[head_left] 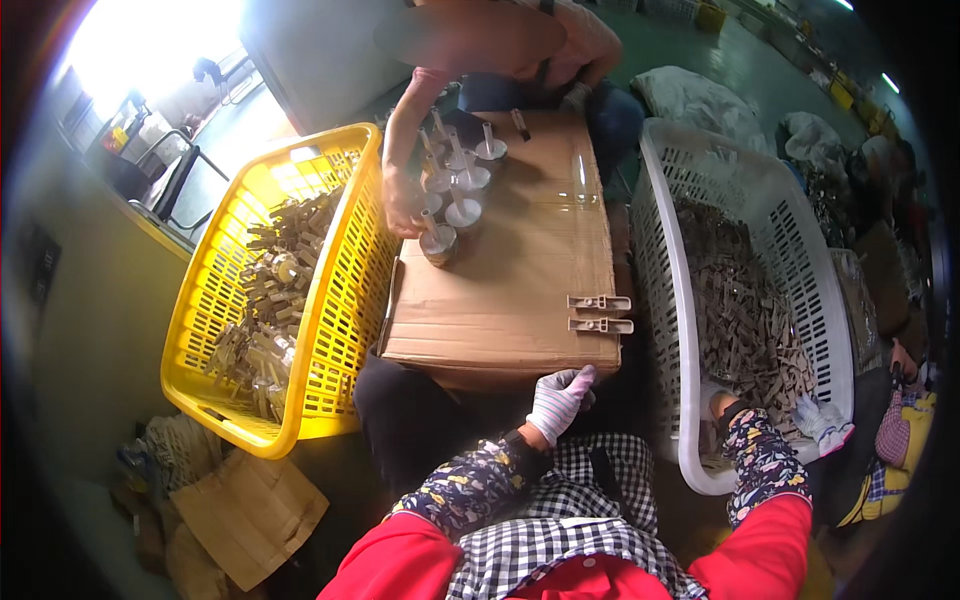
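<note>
Just off the near edge of a cardboard carton (500,310), my left hand (558,402) in a striped knit glove has its fingers closed. What they hold, if anything, cannot be made out. My right hand (717,396) reaches inside the white basket (684,330), at its near end. Its fingers are hidden from me. Grey-brown flat clip-like pieces (745,310) fill that basket. On the carton's right edge two beige plastic clips (600,313) lie side by side.
Across the carton, a person's bare hand (405,208) touches a group of white discs with upright stems (463,180). A yellow basket (335,300) of similar pieces stands left. Another gloved hand (823,422) is by the white basket's right rim. Flattened cardboard (250,515) lies lower left.
</note>
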